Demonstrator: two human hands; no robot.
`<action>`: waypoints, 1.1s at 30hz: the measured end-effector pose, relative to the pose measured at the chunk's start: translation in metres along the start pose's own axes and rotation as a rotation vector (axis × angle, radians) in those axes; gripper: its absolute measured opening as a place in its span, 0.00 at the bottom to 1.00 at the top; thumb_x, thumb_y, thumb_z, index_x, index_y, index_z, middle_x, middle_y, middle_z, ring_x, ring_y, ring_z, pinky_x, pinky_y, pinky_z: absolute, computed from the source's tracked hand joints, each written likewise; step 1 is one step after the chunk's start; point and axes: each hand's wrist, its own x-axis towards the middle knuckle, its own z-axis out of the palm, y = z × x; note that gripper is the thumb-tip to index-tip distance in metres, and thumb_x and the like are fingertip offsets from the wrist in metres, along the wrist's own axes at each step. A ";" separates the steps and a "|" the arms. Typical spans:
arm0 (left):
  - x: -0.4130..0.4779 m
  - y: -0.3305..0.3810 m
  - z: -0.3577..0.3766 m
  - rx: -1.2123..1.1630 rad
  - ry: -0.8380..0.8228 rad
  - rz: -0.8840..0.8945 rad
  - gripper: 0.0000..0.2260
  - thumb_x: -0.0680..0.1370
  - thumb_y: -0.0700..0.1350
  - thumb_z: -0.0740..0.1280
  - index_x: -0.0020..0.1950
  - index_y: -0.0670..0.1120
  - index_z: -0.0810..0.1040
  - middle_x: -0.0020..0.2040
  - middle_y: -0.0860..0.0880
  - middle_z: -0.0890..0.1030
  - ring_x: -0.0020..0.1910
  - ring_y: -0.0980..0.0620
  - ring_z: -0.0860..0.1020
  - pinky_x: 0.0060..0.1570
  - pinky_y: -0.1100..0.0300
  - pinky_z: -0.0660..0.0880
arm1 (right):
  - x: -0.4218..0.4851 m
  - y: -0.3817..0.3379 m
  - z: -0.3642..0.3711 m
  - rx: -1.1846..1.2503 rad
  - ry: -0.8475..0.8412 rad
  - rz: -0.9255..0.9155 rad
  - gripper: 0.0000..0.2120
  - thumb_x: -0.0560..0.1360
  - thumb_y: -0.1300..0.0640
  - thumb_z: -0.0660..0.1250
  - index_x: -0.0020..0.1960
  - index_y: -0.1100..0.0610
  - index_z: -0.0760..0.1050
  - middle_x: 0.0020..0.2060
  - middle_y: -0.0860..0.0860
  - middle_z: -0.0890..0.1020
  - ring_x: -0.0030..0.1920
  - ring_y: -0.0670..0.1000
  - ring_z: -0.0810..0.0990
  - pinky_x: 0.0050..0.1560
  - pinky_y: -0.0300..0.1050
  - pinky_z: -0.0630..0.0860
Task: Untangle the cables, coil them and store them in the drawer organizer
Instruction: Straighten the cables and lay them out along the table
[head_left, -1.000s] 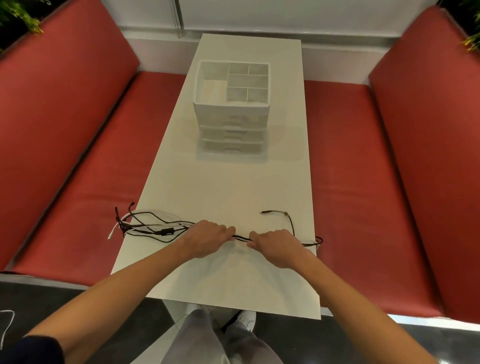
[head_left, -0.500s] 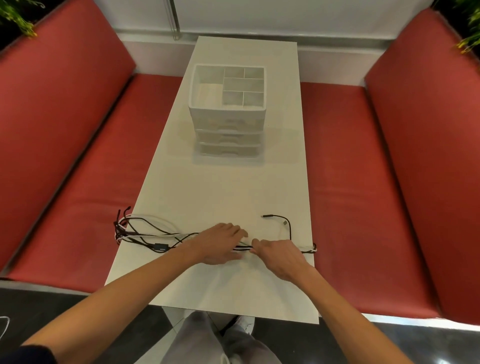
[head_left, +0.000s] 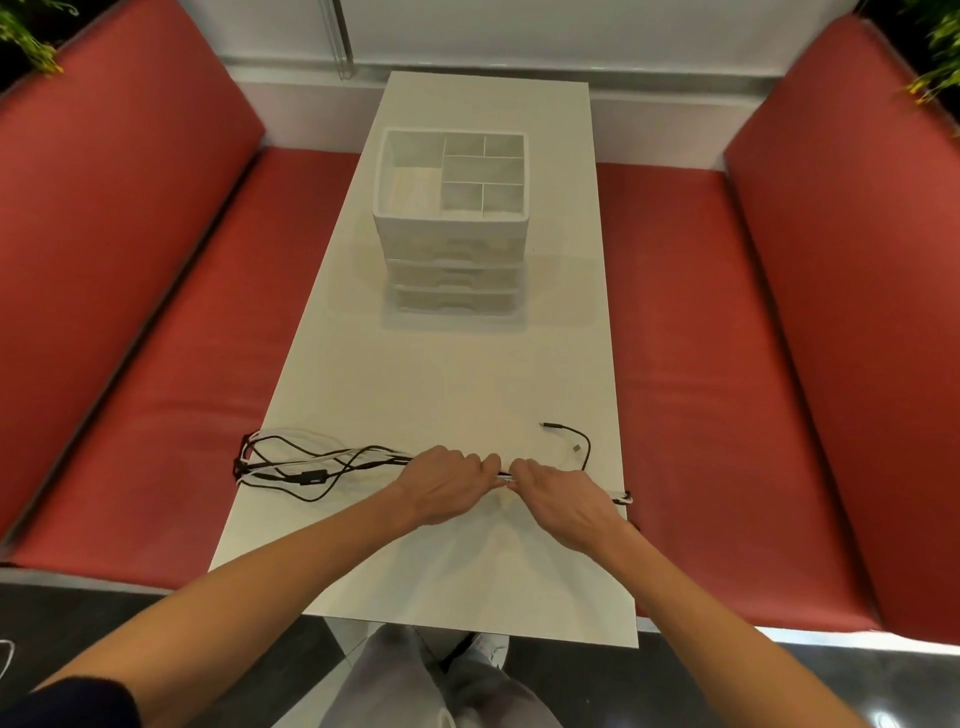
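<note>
A tangle of black and white cables (head_left: 306, 465) lies across the near part of the white table (head_left: 457, 374), looping out to the left edge. My left hand (head_left: 447, 486) grips the bundle at its middle, fingers curled over it. My right hand (head_left: 561, 501) pinches the same bundle just to the right, the two hands almost touching. One black cable end (head_left: 569, 434) curls free beyond my right hand, and more cable ends (head_left: 626, 499) stick out at the table's right edge. The white drawer organizer (head_left: 452, 218) stands further back, its top compartments open and its drawers closed.
Red padded benches (head_left: 171, 332) run along both sides of the table, with red backrests. My legs and a shoe show below the table's near edge. Green plants sit in the top corners.
My hands have closed in on each other along the bundle and now nearly touch. The loops on the left have shifted slightly. The view has tilted a little.
</note>
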 end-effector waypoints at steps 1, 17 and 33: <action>0.001 0.002 0.000 0.019 -0.012 -0.043 0.13 0.83 0.57 0.66 0.48 0.48 0.78 0.29 0.51 0.77 0.21 0.48 0.77 0.25 0.58 0.55 | 0.002 -0.003 0.001 0.009 -0.007 0.053 0.13 0.88 0.48 0.49 0.53 0.54 0.66 0.35 0.49 0.75 0.24 0.53 0.75 0.21 0.44 0.56; -0.007 -0.014 0.008 -0.013 0.136 -0.203 0.21 0.86 0.58 0.48 0.49 0.47 0.73 0.28 0.51 0.76 0.20 0.44 0.75 0.23 0.59 0.57 | 0.000 0.012 -0.002 0.172 -0.079 0.116 0.16 0.90 0.44 0.48 0.60 0.55 0.66 0.48 0.55 0.83 0.44 0.64 0.82 0.36 0.54 0.66; -0.010 0.004 0.018 -0.216 0.011 -0.067 0.26 0.86 0.59 0.39 0.61 0.44 0.69 0.47 0.42 0.84 0.39 0.34 0.82 0.33 0.49 0.66 | 0.029 0.018 0.014 0.032 -0.151 0.388 0.16 0.90 0.45 0.47 0.63 0.55 0.67 0.46 0.54 0.86 0.42 0.65 0.84 0.36 0.53 0.68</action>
